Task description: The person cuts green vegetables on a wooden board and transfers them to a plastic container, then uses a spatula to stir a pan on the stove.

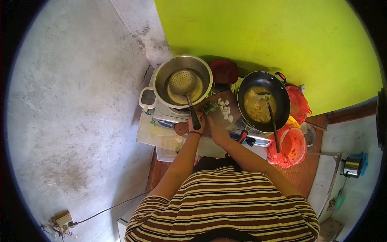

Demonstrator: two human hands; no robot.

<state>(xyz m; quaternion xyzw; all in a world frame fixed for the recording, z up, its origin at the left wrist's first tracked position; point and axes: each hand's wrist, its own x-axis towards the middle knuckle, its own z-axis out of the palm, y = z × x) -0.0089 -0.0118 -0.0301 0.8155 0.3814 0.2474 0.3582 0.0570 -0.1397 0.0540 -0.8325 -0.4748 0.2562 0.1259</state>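
Note:
At the near left edge of the brown cutting board (221, 122), my left hand (199, 125) is closed, partly behind the skimmer's dark handle; what it grips is hidden. Just right of it, my right hand (218, 132) is closed too, its fingertips near the left hand, and I cannot make out what is in it. Green leaves (210, 107) lie on the board beyond both hands, with white chopped pieces (225, 109) to their right. The perforated skimmer (183, 82) rests in the large metal pot (206, 74), its handle reaching over the rim toward my left hand.
A black wok (284, 97) with yellowish liquid, chunks and a ladle (271, 114) stands right of the board. Behind are a dark red container (224, 71) and the green wall. A clear plastic container (165, 151) sits at the left front, a red bag-lined bucket (293, 144) at the right.

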